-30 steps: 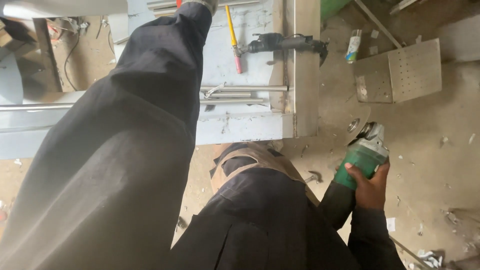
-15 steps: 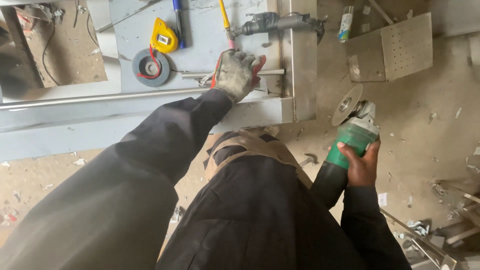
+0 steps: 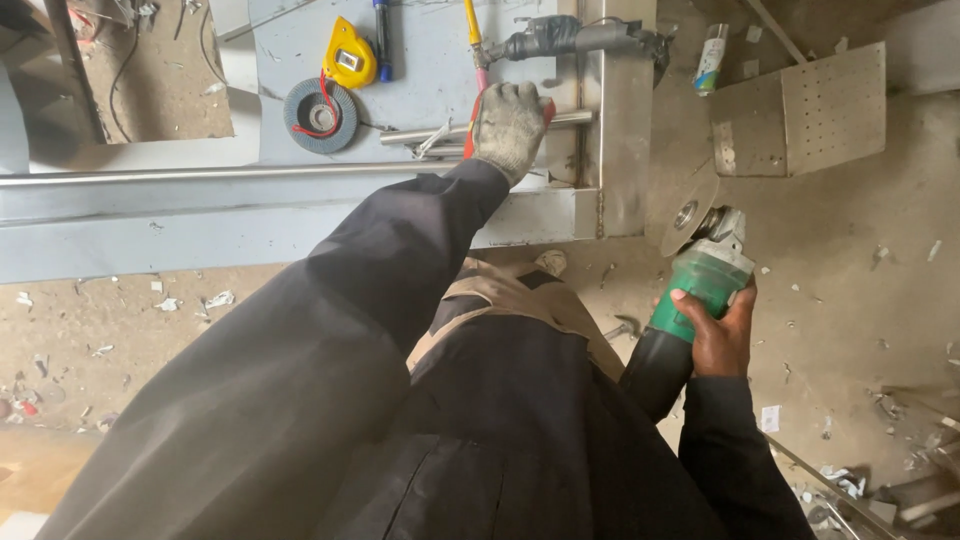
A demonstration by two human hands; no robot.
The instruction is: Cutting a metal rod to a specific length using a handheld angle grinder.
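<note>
The left hand (image 3: 510, 125), in a coarse grey knit glove, lies palm down with its fingers curled over a red-handled tool (image 3: 470, 135) and a thin polished steel rod (image 3: 440, 130) on the pale blue metal workbench (image 3: 300, 215). The bare right hand (image 3: 715, 330) is clenched around the green plastic body of an angle grinder (image 3: 690, 290), held low beside the bench, its round grey disc (image 3: 688, 215) tilted upward. Beyond the glove lie a ridged flap disc (image 3: 320, 115), a yellow tape measure (image 3: 348, 58) and a blue marker (image 3: 381, 35). A perforated steel sheet (image 3: 835, 95) stands on the dusty, scrap-strewn floor (image 3: 860, 280).
</note>
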